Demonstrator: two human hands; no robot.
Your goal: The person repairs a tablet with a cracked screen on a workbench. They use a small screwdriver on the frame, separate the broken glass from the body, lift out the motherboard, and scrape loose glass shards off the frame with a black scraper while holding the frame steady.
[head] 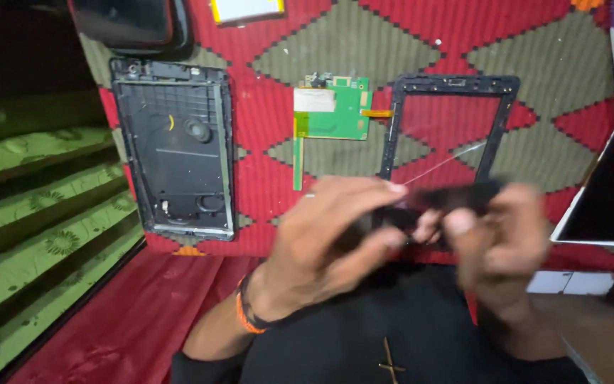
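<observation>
Both hands, left hand point(328, 231) and right hand point(495, 245), pinch one blurred black strip point(456, 199) above one bezel frame point(449, 128). Beside it lie one green circuit board point(335, 110) and one back shell point(175, 146) on a red patterned rug point(534, 64).

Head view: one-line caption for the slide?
Both hands, left hand and right hand, work a blurred black strip over a black tablet frame, green circuit board alongside.

Repair spot: dismantled tablet parts point(176, 149) on rug point(421, 50)
</observation>
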